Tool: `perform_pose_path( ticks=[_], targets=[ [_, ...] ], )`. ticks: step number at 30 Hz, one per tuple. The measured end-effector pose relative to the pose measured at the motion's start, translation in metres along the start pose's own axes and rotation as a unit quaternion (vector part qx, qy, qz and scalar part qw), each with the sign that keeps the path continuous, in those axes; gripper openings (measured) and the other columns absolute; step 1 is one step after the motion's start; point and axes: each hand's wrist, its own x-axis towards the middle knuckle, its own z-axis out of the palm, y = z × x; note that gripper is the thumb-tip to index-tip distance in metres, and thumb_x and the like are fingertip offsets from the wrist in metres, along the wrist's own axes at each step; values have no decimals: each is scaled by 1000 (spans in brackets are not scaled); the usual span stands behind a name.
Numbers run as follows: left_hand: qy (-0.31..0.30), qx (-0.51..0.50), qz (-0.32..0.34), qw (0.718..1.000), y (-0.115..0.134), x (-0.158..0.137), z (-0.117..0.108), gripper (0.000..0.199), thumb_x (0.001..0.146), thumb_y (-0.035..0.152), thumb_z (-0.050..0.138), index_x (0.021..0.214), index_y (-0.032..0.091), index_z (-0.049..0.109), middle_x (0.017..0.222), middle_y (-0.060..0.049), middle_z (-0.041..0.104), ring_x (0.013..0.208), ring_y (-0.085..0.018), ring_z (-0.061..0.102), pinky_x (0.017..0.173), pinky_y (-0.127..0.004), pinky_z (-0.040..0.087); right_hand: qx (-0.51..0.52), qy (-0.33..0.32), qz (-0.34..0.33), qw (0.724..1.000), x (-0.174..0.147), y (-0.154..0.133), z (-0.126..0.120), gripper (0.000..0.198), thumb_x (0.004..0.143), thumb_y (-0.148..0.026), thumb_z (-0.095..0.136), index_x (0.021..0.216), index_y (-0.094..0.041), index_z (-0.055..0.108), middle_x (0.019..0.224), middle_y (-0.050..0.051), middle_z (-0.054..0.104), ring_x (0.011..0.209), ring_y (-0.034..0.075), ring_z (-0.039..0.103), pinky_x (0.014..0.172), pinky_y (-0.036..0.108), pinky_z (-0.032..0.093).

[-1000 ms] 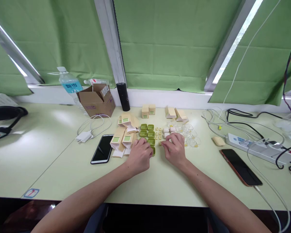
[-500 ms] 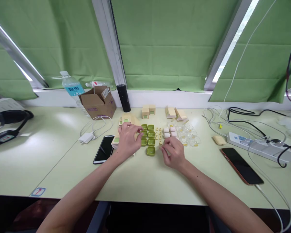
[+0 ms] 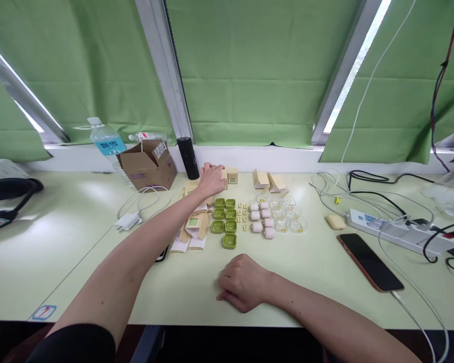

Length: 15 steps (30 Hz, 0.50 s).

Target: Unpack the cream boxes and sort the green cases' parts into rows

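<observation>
My left hand (image 3: 211, 179) reaches to the back of the table. Its fingers curl over the left one of two small tan cardboard boxes (image 3: 232, 176) and partly hide it. Near the front, my right hand (image 3: 242, 283) rests on the table as a loose fist, with nothing visible in it. Between the hands stand several square green dishes (image 3: 229, 241) in two columns, one set apart in front. Beside them are small yellow ring-like pieces (image 3: 244, 228), then pale pink cylinders (image 3: 269, 233) and clear plastic covers (image 3: 298, 225).
Flattened tan cartons (image 3: 196, 227) lie left of the dishes, and two open ones (image 3: 276, 182) lie at the back. A brown box (image 3: 147, 164), black bottle (image 3: 188, 158) and charger (image 3: 127, 222) are left. A phone (image 3: 371, 262), power strip (image 3: 397, 229) and cables are right.
My left hand has moved from beside the green dishes back to the small boxes. My right hand has drawn back from the yellow pieces towards the front edge and closed. The view has shifted slightly.
</observation>
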Motion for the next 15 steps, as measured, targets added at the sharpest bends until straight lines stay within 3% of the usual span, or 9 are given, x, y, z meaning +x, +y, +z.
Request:
perform_pose_path(
  ticks=[7,10,15],
  targets=[
    [-49,44,23,998,12,51,30,65,84,32,61,144,12,45,141,-22,51,137,-41,35,109,-51,31,4,-36,5,999,1,1,-5,28,96,-41,51,77,-20,55,72,0,68,64,15,58,55,30,23],
    [-70,62,35,995,18,64,44,68,80,26,66,142,9,45,143,-24,50,141,-39,34,114,-51,27,5,-49,4,999,2,0,-9,28,96,-40,52,78,-20,56,75,1,70,65,15,59,55,30,24],
    [-81,72,45,993,25,78,61,81,77,25,69,149,5,37,150,-27,43,151,-40,19,120,-55,14,2,-79,6,997,6,-4,-18,27,97,-40,51,81,-20,59,79,1,72,69,16,63,54,30,27]
  ],
)
